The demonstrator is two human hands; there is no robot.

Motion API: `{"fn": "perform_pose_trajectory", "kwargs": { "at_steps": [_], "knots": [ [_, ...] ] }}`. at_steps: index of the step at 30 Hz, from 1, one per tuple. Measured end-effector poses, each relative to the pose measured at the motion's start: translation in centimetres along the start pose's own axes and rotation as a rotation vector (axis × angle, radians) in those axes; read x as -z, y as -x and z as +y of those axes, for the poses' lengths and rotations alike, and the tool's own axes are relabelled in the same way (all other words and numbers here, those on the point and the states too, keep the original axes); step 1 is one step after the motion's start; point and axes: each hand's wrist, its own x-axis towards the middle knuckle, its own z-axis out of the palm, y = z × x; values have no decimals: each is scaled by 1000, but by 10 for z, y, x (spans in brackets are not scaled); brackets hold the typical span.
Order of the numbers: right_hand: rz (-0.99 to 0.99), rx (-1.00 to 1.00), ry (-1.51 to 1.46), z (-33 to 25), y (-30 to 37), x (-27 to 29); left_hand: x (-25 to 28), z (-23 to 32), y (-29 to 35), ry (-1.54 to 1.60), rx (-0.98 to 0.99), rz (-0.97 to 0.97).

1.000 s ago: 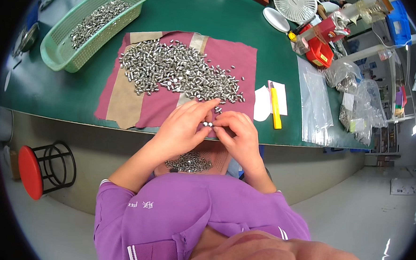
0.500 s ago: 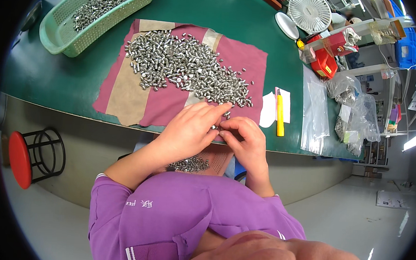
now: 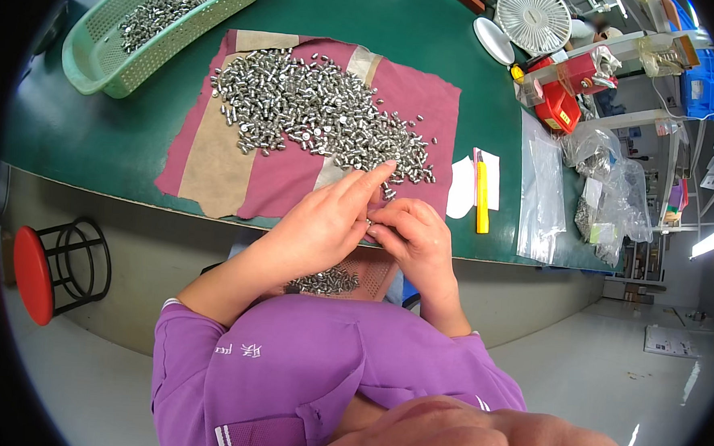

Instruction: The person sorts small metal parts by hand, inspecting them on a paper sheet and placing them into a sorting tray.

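At the table's near edge, my left hand (image 3: 321,223) and my right hand (image 3: 418,236) meet fingertip to fingertip. Between them shows a bit of a small shiny metal part (image 3: 369,222), mostly covered by the fingers. Both hands are closed in a pinch around it, while the left index finger reaches out toward a large pile of similar metal parts (image 3: 299,99). The pile lies on a maroon and tan cloth (image 3: 218,175). A few loose parts (image 3: 388,192) lie just beyond my fingertips.
A pale green perforated basket (image 3: 151,71) holding metal parts stands far left. Below the table edge is a pink basket (image 3: 379,273) with more parts. To the right lie a yellow utility knife (image 3: 482,197) and plastic bags (image 3: 540,192); a white fan (image 3: 533,22) stands behind. A red stool (image 3: 33,275) is at left.
Both hands have shifted slightly left, still together. My left index finger has lifted and stretched farther toward the pile.
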Motion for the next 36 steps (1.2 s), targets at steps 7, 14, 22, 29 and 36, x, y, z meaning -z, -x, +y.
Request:
{"fn": "perform_pose_trajectory", "kwargs": {
  "at_steps": [7,14,22,29,36],
  "knots": [
    [6,6,15,1,-1,-2,0,3,1,128,60,27],
    [-13,81,11,1,-2,-2,1,2,3,117,83,70],
    [-109,127,-22,0,16,5,-1,-1,2,126,112,90],
    [-33,116,0,3,13,22,-1,2,1,65,115,82],
    [107,-63,41,18,1,6,-16,2,-13,-362,-119,136]
  ]
}}
